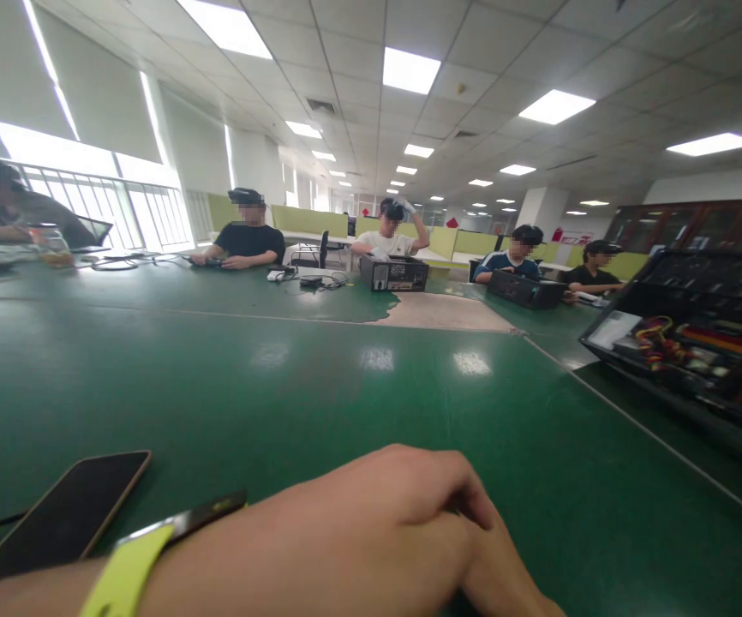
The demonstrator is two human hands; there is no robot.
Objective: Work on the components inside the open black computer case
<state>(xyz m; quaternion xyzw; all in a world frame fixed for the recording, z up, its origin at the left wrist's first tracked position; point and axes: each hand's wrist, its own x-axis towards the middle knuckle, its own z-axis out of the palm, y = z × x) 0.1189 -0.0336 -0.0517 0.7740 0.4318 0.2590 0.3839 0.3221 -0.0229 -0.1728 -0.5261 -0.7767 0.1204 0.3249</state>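
Observation:
My left hand is low in the middle of the view, its back turned up and its fingers bent down. A wristwatch with a yellow-green strap is on that wrist. Against the bent fingers lies a strip of skin that seems to be part of my right hand, running out at the bottom edge. Its fingers are hidden, and whatever lies under the left fingers cannot be made out. Left of my forearm, a dark-screened phone rests flat on the green tabletop.
An opened computer case with coloured cables stands at the right. Across the table sit several people; two computer cases are in front of them. Cables and small devices lie at the far side, near a torn bare patch in the green covering.

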